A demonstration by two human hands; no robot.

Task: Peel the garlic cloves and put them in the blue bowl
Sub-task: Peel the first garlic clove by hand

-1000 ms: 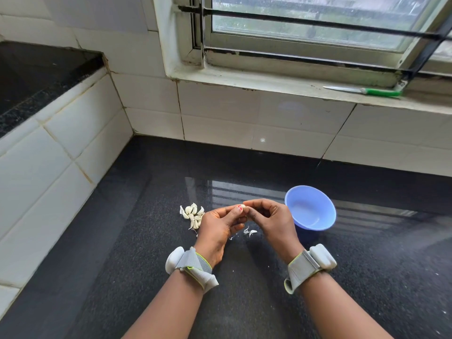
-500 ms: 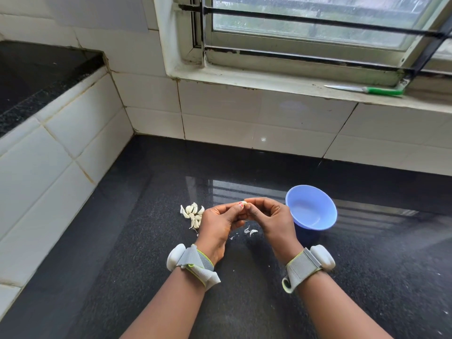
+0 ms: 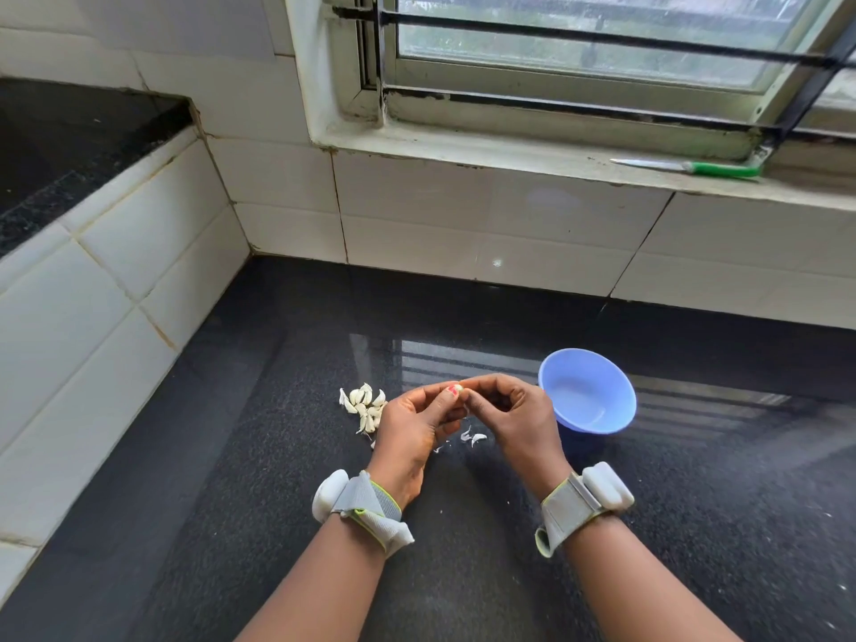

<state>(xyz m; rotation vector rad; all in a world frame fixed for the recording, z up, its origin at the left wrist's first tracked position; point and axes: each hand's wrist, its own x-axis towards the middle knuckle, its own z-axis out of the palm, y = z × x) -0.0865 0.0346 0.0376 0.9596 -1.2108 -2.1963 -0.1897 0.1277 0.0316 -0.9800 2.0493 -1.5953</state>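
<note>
So we had both hands up over the black table, meeting in the middle; the left hand (image 3: pixel 417 426) and the right hand (image 3: pixel 514 417) were each curled in, fingertips pinching the same garlic clove (image 3: pixel 457 388) between them; only a small pale bit of it showed between the thumbs, so we couldn't tell how much skin was on it.

The pile of garlic cloves (image 3: pixel 364 406) sat on the table (image 3: pixel 231 479) just to the left of the left hand, a loose white heap, with the hand covering its near edge; a few peel scraps (image 3: pixel 472 437) lay on the table right under the hands, between the two wrists and a bit forward.

The blue bowl (image 3: pixel 587 391) stood just to the right of the right hand, upright, close beside the knuckles though we couldn't tell if they touched; the part of its inside we could see looked plain blue, with the near-left bit hidden behind the hand.

Each wrist had a grey strap with a white pod on it; left wristband (image 3: pixel 359 509), right wristband (image 3: pixel 581 502).

Further back, white tiles ran along the wall; a knife (image 3: pixel 695 167) with a green handle lay flat on the window sill (image 3: pixel 463 152), well apart from everything on the table.
</note>
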